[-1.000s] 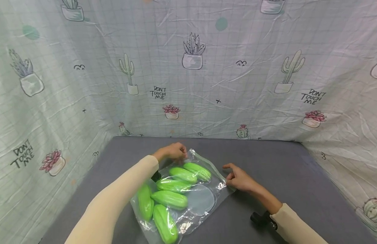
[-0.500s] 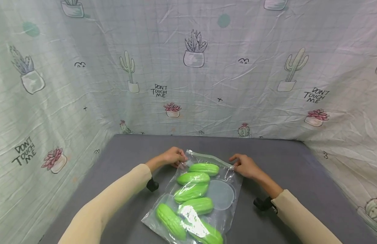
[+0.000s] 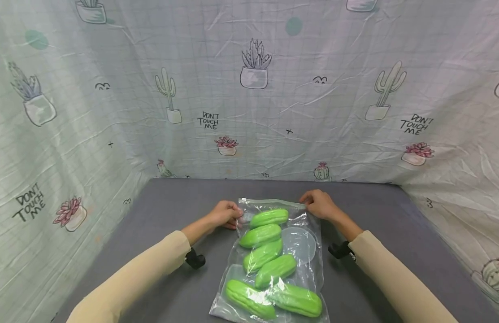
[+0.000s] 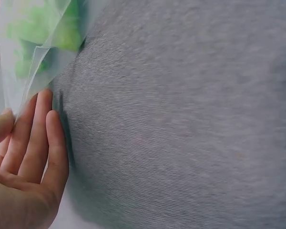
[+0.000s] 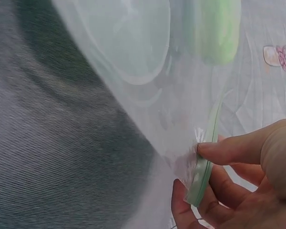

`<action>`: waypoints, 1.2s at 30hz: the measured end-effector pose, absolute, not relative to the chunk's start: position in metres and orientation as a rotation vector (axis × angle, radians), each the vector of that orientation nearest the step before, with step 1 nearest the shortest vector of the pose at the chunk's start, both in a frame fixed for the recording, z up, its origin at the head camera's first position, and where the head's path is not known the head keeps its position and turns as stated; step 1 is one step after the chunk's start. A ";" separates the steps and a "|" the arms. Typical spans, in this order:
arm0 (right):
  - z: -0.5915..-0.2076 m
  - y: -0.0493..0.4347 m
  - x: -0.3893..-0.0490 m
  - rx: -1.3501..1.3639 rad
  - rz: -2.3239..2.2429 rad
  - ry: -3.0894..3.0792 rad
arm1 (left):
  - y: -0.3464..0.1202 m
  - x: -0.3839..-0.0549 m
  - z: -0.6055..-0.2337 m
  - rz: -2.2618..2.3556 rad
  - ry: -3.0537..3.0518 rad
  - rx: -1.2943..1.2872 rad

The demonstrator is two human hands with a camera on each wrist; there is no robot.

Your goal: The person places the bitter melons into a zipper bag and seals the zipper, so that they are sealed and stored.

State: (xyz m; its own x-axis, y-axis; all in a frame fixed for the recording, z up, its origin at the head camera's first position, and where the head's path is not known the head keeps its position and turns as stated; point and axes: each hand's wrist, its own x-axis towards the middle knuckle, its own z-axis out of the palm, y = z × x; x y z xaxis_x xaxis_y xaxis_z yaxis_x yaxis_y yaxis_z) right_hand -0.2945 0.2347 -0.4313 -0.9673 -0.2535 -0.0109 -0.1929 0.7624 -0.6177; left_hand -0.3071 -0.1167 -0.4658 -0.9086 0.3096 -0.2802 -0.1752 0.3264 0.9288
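A clear zip bag (image 3: 311,274) lies flat, holding several bright green, ridged, cucumber-like vegetables (image 3: 274,270). Its pale green zip strip (image 5: 211,129) runs along the far edge, with a small white slider (image 3: 244,199) at the left end. My left hand (image 3: 224,214) pinches the bag's upper left edge between thumb and fingers, as the left wrist view also shows. At the upper right corner, my right hand (image 3: 319,204) pinches the end of the zip strip. A pale round patch (image 3: 299,244) shows on the bag beside the vegetables.
The bag lies on a dark grey tabletop (image 3: 366,220). A cactus-printed curtain (image 3: 289,107) hangs behind the table and along both sides. A black camera mount sits on each wrist (image 3: 195,259).
Both hands have turned the bag so its zip edge now runs nearly straight across. The left hand has moved down and slightly left; the right hand has moved up.
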 end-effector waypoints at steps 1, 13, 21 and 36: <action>-0.429 0.234 -0.296 -0.385 -0.980 2.862 | -0.119 -0.306 -0.466 1.619 2.186 0.116; -0.422 0.228 -0.305 -0.498 -0.956 2.881 | -0.130 -0.289 -0.469 1.760 2.160 0.112; -0.422 0.229 -0.306 -0.478 -0.949 2.888 | -0.127 -0.297 -0.469 1.786 2.165 0.130; -0.425 0.228 -0.306 -0.485 -0.944 2.899 | -0.114 -0.312 -0.472 1.918 2.208 0.038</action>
State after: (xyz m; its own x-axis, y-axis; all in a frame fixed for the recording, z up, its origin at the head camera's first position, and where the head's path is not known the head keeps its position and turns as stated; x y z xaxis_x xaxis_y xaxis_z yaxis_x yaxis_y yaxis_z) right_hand -0.3062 0.2277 -0.4250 -0.9492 -0.3114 0.0452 -0.2783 0.7640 -0.5821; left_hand -0.3124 -0.1140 -0.4725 -0.9763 0.1601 -0.1456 -0.1218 0.1495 0.9812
